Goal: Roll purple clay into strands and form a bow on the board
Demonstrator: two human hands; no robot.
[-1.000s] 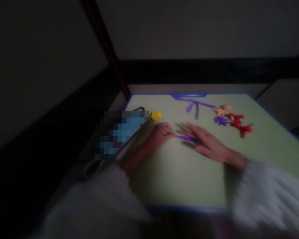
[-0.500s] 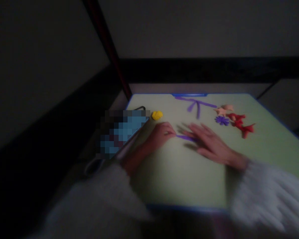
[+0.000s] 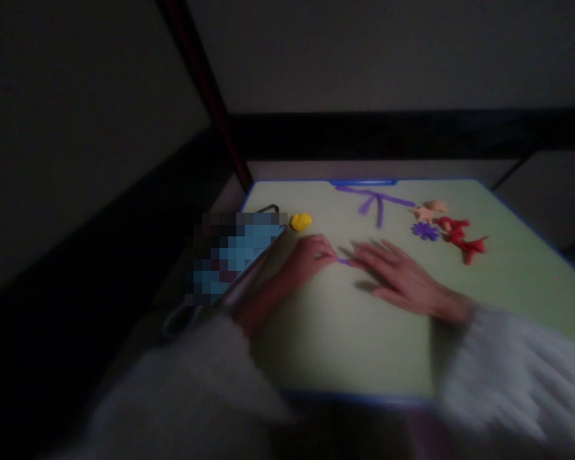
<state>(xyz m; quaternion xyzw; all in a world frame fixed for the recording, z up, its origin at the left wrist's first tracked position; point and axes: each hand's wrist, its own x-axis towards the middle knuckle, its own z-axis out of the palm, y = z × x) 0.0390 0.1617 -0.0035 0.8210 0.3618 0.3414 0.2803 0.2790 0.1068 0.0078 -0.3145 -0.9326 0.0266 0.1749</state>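
Between the thumb and fingertips of my left hand (image 3: 311, 255) one end of a thin purple clay strip (image 3: 344, 261) is pinched. My right hand (image 3: 402, 278) lies over the strip's other end with fingers stretched out, hiding most of it. Farther back, more purple clay strips (image 3: 378, 211) lie joined in a branching shape. A yellow clay lump (image 3: 301, 222) sits just beyond my left hand. Beyond my right hand rests a purple flower-like clay piece (image 3: 425, 231), beside red clay shapes (image 3: 472, 248) and a peach star-like clay piece (image 3: 424, 213).
All this lies on a pale table top (image 3: 364, 351) with blue edges. At its left edge is a phone-like device (image 3: 242, 255) with a blurred-out screen, a looped cord (image 3: 175, 322) below it. A wall stands behind the table.
My right hand has shifted slightly left along the purple strip, covering more of it. My left hand keeps its pinch in the same place.
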